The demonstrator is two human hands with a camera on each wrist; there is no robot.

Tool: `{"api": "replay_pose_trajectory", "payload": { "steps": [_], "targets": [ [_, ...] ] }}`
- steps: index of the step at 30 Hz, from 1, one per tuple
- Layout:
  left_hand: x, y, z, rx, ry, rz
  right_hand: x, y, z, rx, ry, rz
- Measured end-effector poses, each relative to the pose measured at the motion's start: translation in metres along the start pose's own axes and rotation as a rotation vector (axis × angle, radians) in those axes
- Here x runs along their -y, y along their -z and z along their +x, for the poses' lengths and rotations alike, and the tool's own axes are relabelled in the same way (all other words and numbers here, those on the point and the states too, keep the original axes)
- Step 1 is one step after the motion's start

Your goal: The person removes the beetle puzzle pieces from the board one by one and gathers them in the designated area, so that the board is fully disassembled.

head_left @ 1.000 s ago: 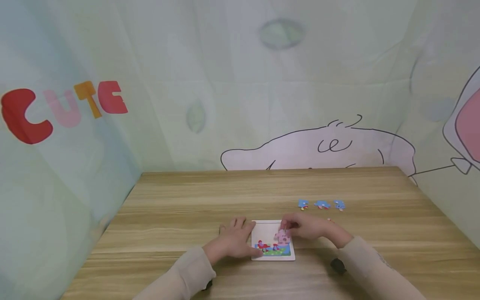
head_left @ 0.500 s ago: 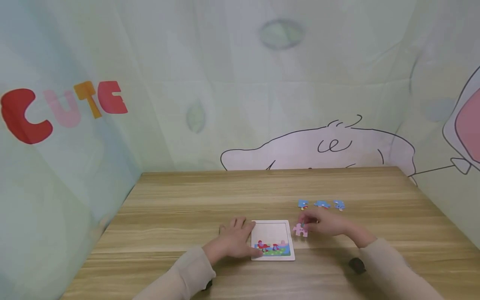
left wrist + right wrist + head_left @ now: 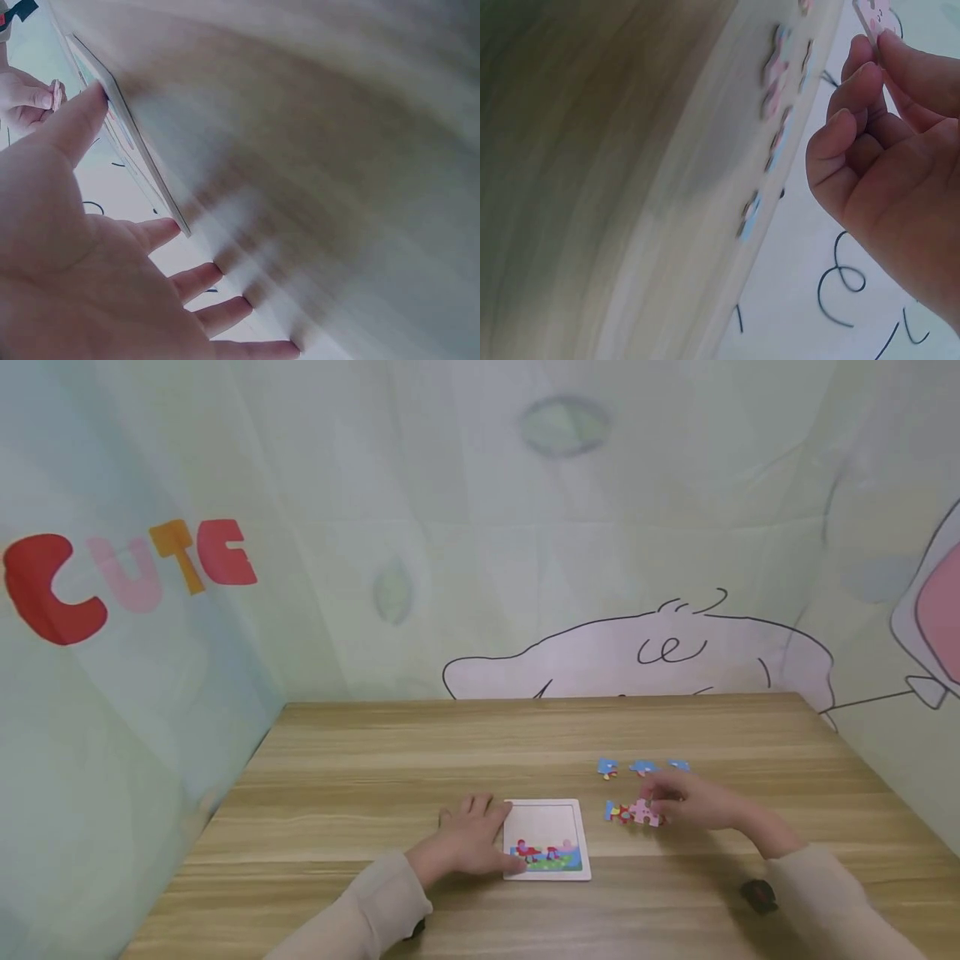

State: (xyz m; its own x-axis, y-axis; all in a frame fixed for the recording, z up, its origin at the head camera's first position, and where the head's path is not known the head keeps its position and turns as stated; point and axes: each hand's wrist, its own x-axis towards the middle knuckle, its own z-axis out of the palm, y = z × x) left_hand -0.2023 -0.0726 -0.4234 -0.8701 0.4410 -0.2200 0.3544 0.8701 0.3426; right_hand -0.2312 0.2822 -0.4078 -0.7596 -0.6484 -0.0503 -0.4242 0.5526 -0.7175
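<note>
A pink jigsaw piece (image 3: 643, 812) is pinched between the thumb and fingers of my right hand (image 3: 693, 802). The right wrist view shows the same piece (image 3: 877, 21) raised off the table, its other fingers curled below. To the left lies a white-framed puzzle board (image 3: 542, 821), its bottom strip filled with a picture in red, green and blue and its upper part bare. My left hand (image 3: 471, 837) rests at the board's left edge, fingers spread, with the thumb over the lower left corner. In the left wrist view, thumb and index finger touch the board's rim (image 3: 154, 172).
Blue jigsaw pieces (image 3: 607, 768) lie in a row behind the right hand. Another piece, blue, yellow and red (image 3: 618, 812), lies just left of the pinched one in the head view. Beyond the wooden table (image 3: 375, 760) hangs a printed curtain (image 3: 337, 568).
My right hand has carried the pink piece from over the board rightward, to above the loose pieces. The left hand and the board have stayed in place.
</note>
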Motion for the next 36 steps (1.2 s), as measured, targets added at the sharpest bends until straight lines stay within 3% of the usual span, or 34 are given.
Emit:
{"api": "replay_pose_trajectory", "payload": {
  "steps": [9,14,22,36],
  "targets": [
    [-0.002,0.002,-0.002,-0.003,-0.007,0.002,-0.012,0.011,-0.017,-0.06,0.013,-0.097],
    [-0.001,0.001,-0.002,-0.01,-0.018,0.004,-0.017,0.016,-0.027,-0.074,-0.046,-0.111],
    [0.0,0.0,0.0,-0.007,-0.017,0.022,-0.023,0.023,-0.035,-0.084,-0.217,-0.145],
    [0.0,0.001,0.0,0.0,-0.009,0.018,-0.033,0.026,-0.04,-0.095,-0.332,-0.093]
  ]
}}
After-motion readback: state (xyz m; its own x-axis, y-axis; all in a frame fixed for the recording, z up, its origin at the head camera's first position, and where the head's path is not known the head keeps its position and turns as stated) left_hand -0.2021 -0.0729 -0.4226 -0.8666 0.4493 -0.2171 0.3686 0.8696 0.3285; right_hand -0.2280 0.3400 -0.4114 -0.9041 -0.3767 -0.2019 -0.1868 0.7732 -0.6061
